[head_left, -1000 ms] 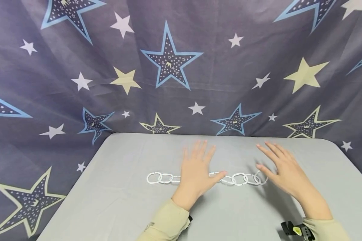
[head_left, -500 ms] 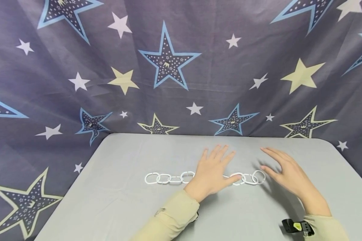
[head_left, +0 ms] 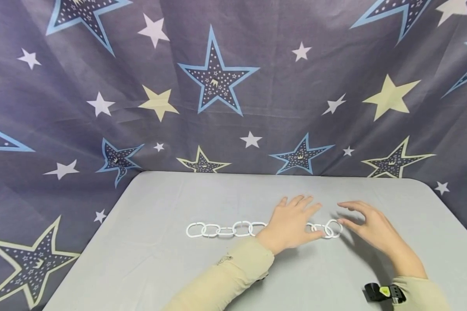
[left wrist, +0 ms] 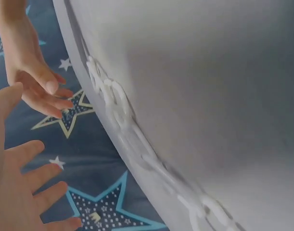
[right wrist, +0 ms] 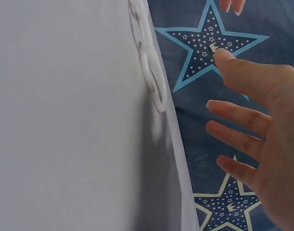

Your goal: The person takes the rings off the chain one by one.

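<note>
A chain of white oval links (head_left: 242, 229) lies stretched from left to right across the grey table. Over its right half my left hand (head_left: 292, 226) is spread, hiding some of the links, with its thumb beside the links near the right end. My right hand (head_left: 371, 226) hovers at the chain's right end, thumb and fingers apart, the thumb tip close by the last link (head_left: 334, 229). In the right wrist view that end link (right wrist: 153, 79) rests on the cloth, and the right hand (right wrist: 262, 130) has nothing between its fingers.
Grey cloth covers the table (head_left: 140, 268), which has rounded far corners. Behind it hangs a dark curtain (head_left: 276, 86) printed with stars. A black strap with a small device (head_left: 384, 292) sits on the right wrist.
My left hand has moved rightward along the chain, uncovering links on its left. My right hand has dropped slightly toward the end link, its fingers a little more bent. The chain has stayed in place.
</note>
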Action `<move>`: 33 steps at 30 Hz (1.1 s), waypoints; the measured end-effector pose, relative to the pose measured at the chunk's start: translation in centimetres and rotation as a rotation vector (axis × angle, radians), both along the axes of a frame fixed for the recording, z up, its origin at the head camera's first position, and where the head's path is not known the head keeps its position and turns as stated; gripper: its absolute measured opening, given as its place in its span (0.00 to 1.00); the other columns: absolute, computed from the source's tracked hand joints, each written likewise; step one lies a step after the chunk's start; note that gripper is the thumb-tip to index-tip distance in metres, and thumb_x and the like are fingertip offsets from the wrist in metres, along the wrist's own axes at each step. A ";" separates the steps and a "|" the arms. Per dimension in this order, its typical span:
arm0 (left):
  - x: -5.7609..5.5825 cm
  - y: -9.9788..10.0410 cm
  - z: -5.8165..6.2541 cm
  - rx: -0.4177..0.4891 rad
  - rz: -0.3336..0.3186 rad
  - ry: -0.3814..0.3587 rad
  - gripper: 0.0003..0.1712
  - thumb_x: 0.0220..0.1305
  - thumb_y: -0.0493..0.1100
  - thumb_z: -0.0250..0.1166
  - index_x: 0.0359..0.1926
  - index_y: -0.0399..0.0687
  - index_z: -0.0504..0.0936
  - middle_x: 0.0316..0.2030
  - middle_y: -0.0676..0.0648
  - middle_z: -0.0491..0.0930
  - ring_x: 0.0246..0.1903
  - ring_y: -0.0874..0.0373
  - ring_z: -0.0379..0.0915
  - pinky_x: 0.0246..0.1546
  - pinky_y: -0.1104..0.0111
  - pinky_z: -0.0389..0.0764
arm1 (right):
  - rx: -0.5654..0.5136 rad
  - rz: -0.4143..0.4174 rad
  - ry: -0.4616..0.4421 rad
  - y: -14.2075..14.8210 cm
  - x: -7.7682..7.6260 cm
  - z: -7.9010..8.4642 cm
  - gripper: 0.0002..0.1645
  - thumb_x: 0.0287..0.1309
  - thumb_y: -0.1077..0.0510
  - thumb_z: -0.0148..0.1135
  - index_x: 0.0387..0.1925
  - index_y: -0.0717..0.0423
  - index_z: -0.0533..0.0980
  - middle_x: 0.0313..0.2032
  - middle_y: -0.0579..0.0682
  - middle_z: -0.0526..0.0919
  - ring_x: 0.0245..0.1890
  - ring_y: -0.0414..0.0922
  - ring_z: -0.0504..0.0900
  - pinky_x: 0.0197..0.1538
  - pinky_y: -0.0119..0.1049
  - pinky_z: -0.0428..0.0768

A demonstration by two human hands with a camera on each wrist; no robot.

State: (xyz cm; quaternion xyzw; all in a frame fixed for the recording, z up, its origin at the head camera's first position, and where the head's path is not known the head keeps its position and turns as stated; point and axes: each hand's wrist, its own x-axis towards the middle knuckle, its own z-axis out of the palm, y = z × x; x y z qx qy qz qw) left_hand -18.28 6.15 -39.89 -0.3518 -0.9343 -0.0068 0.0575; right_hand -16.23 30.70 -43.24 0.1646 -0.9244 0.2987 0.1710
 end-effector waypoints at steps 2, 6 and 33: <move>0.0 0.5 0.0 -0.008 -0.006 -0.013 0.42 0.64 0.77 0.48 0.74 0.70 0.61 0.73 0.58 0.60 0.71 0.60 0.54 0.68 0.53 0.60 | 0.000 0.006 0.001 0.1 0.0 -0.3 0.27 0.52 0.58 0.75 0.54 0.59 0.79 0.50 0.58 0.83 0.48 0.60 0.80 0.51 0.63 0.72; -0.1 1.2 0.0 -0.016 -0.008 -0.028 0.40 0.64 0.76 0.49 0.73 0.71 0.62 0.70 0.59 0.64 0.69 0.61 0.57 0.66 0.55 0.63 | 0.016 0.017 -0.001 0.2 -0.2 -0.8 0.25 0.52 0.60 0.74 0.53 0.58 0.80 0.46 0.54 0.85 0.40 0.51 0.81 0.46 0.55 0.76; -2.9 2.5 -3.2 0.098 0.067 -0.208 0.19 0.67 0.64 0.60 0.54 0.70 0.83 0.40 0.67 0.82 0.42 0.68 0.75 0.42 0.70 0.74 | 0.083 -0.012 -0.261 -1.3 -0.4 -1.5 0.11 0.62 0.59 0.66 0.44 0.59 0.83 0.28 0.43 0.72 0.27 0.38 0.67 0.29 0.35 0.67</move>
